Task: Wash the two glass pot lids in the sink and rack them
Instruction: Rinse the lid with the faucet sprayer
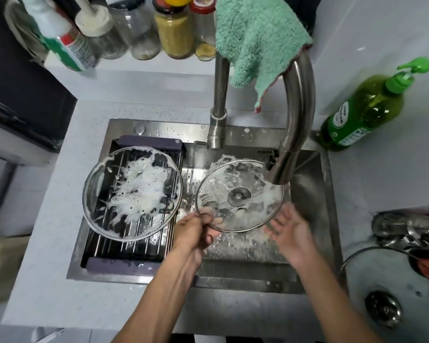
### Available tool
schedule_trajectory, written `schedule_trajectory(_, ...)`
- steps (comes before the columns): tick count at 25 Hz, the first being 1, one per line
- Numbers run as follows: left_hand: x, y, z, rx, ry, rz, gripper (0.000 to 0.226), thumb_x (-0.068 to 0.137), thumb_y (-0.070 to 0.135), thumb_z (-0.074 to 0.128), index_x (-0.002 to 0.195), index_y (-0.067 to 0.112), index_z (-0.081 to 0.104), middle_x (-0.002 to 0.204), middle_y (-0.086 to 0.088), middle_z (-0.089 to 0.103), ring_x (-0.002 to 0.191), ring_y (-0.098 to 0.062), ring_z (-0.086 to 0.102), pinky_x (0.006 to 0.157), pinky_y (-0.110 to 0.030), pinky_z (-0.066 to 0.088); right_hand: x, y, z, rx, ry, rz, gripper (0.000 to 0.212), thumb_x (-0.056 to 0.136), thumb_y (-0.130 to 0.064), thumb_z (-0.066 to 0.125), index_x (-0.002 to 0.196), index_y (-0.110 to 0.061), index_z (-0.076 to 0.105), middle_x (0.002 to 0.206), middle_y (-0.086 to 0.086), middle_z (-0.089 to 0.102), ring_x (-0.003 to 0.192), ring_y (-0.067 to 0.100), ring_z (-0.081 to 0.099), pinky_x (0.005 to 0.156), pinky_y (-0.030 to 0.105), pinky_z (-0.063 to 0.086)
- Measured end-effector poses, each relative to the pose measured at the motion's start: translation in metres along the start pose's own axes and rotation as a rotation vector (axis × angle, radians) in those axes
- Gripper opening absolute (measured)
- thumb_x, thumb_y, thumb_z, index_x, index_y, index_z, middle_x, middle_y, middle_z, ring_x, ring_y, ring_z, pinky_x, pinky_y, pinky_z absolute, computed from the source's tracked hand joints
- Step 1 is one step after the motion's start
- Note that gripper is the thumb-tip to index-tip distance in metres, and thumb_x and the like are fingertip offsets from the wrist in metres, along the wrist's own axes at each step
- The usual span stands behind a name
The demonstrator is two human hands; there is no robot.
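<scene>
Glass lids: one soapy lid (131, 194) lies on the drying rack (134, 246) at the sink's left; the other glass lid (240, 194) is held over the sink basin (305, 194), under the faucet spout (282, 167). Left hand (196, 229) has its grip pinched on the near rim. Right hand (287, 226) is spread, fingers apart, just beside the edge. Recommended: turn the lid steadily under the spout, supporting the wet rim from both sides.
</scene>
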State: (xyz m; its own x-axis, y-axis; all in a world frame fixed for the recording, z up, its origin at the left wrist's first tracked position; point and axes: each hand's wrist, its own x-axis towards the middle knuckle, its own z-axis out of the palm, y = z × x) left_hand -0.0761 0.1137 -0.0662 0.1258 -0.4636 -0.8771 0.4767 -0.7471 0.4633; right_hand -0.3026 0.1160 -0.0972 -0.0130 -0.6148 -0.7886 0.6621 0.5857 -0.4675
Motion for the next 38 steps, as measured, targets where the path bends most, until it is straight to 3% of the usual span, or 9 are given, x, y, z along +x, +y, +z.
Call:
schedule_trajectory(5,-0.001,-0.01,0.0,-0.036,-0.081,-0.264,0.016,0.095,-0.001,0.053,0.088,0.007,0.065,0.057,-0.007,0.066,0.043,-0.012,0.048,0.031,-0.013,0.032,0.003,0.046,0.028,-0.039,-0.212,0.147,0.045,0.106,-0.025,0.027,0.136,-0.003,0.053,0.133,0.02,0.063,0.124,0.034,0.057,0.105,0.051,0.045)
schedule_trajectory(9,0.003,-0.016,-0.005,-0.095,-0.132,-0.397,0.006,0.084,0.0,0.064,0.084,0.003,0.069,0.051,-0.006,0.059,0.035,-0.01,0.056,0.031,-0.013,0.034,-0.004,0.039,0.029,-0.109,-0.116,-0.066,0.02,0.09,-0.021,0.056,0.101,-0.006,0.064,0.086,0.011,0.068,0.072,0.016,0.064,0.063,0.03,0.056)
schedule_trajectory(13,0.004,-0.029,-0.003,-0.064,-0.278,-0.489,0.024,0.084,0.008,0.057,0.075,-0.004,0.075,0.072,-0.01,0.068,0.046,-0.014,0.065,0.033,-0.016,0.04,-0.007,0.026,0.047,-0.374,0.094,-0.302,0.01,0.091,-0.018,0.068,0.092,-0.008,0.068,0.065,0.0,0.066,0.055,0.01,0.058,0.05,0.023,0.05)
schedule_trajectory(16,0.005,-0.028,-0.01,0.025,-0.194,-0.436,0.023,0.098,0.021,0.053,0.099,0.006,0.069,0.091,-0.014,0.076,0.067,-0.025,0.071,0.043,-0.023,0.052,-0.004,0.014,0.066,-0.773,0.286,-0.471,0.022,0.081,-0.029,0.078,0.08,-0.014,0.062,0.065,-0.003,0.067,0.047,0.001,0.056,0.042,0.014,0.042)
schedule_trajectory(23,0.007,-0.017,-0.035,-0.002,-0.079,-0.304,0.013,0.095,0.026,0.056,0.101,0.02,0.066,0.095,-0.004,0.075,0.078,-0.022,0.069,0.057,-0.025,0.05,0.004,-0.005,0.079,-1.289,0.506,-0.621,0.015,0.076,-0.03,0.076,0.073,-0.024,0.063,0.061,-0.012,0.064,0.055,-0.001,0.061,0.052,0.024,0.053)
schedule_trajectory(29,0.005,-0.021,-0.025,0.056,-0.085,-0.294,0.014,0.096,0.027,0.054,0.097,0.021,0.066,0.091,-0.001,0.074,0.075,-0.018,0.068,0.056,-0.024,0.049,-0.003,-0.015,0.059,-1.549,0.531,-0.476,0.015,0.074,-0.028,0.072,0.071,-0.021,0.059,0.06,-0.009,0.06,0.053,0.008,0.057,0.046,0.021,0.034)
schedule_trajectory(32,0.006,-0.023,-0.025,0.077,-0.075,-0.275,0.016,0.097,0.028,0.054,0.097,0.021,0.068,0.097,-0.002,0.073,0.078,-0.018,0.067,0.055,-0.023,0.05,-0.004,-0.01,0.053,-1.583,0.533,-0.459,0.019,0.074,-0.024,0.071,0.062,-0.019,0.057,0.051,-0.009,0.057,0.046,0.007,0.052,0.044,0.019,0.03)
schedule_trajectory(35,0.007,-0.025,-0.025,0.04,-0.056,-0.225,0.02,0.1,0.025,0.051,0.105,0.017,0.068,0.097,-0.004,0.074,0.079,-0.018,0.066,0.047,-0.02,0.051,-0.002,-0.003,0.054,-1.564,0.526,-0.575,0.019,0.075,-0.033,0.074,0.081,-0.02,0.061,0.062,-0.014,0.056,0.057,0.0,0.05,0.047,0.02,0.032)
schedule_trajectory(38,0.004,-0.023,-0.021,-0.026,-0.086,-0.15,0.018,0.101,0.019,0.05,0.105,0.015,0.067,0.09,-0.004,0.071,0.075,-0.018,0.062,0.047,-0.02,0.049,0.001,0.002,0.062,-1.302,0.444,-0.599,0.028,0.076,-0.034,0.078,0.096,-0.025,0.06,0.077,-0.015,0.063,0.07,0.005,0.062,0.061,0.03,0.055)
